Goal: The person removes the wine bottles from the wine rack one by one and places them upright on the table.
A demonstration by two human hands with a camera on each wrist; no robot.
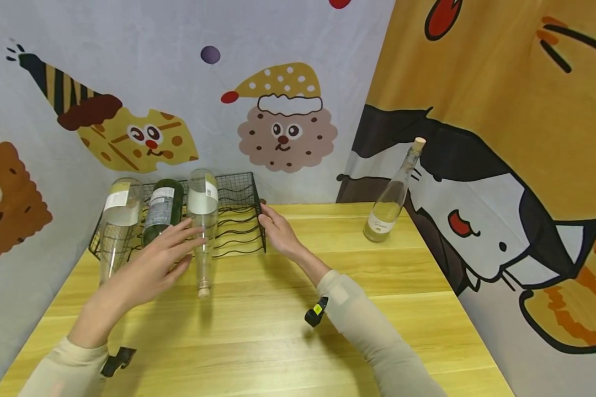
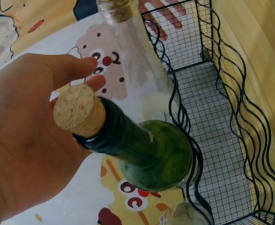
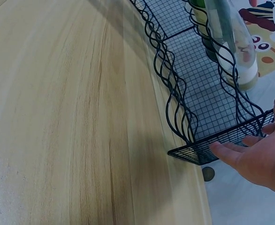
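Note:
A black wire bottle rack (image 1: 237, 186) stands at the back left and holds three corked bottles lying with their necks toward me. The green bottle (image 1: 165, 207) lies between a clear bottle (image 1: 122, 204) on the left and another clear bottle (image 1: 203, 204) on the right. My left hand (image 1: 154, 264) hovers over their necks, fingers loosely extended; in the left wrist view its palm is beside the green bottle's cork (image 2: 80, 111). With extended fingers, my right hand (image 1: 283, 234) touches the rack's right end panel (image 3: 207, 149).
On the right of the wooden table (image 1: 278, 331), a clear corked bottle (image 1: 388, 204) with a white label stands upright. A cartoon-printed curtain (image 1: 169, 33) hangs right behind the rack and along the table's right side.

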